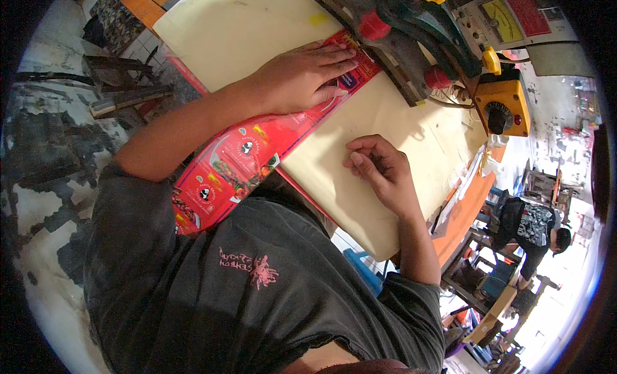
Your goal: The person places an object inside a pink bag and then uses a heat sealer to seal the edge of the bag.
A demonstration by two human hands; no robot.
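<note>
A long strip of red printed plastic packaging film [257, 145] runs diagonally from my lap over the cream-covered table [334, 155]. Its far end lies against the dark bar of a heat-sealing machine [392, 52]. My left hand [302, 78] rests flat on the film near that end, fingers stretched toward the bar. To the right of the film, just over the table, my right hand [382, 171] is loosely closed, its thumb by the curled forefinger. Nothing shows between those fingers.
Red knobs [373, 25] sit on the machine. Beside it stand a yellow control box [501, 107] with a black dial and a panel with a meter [501, 20]. A wooden stool [128, 94] is at left. Far right, another person [530, 226] bends over near wooden racks.
</note>
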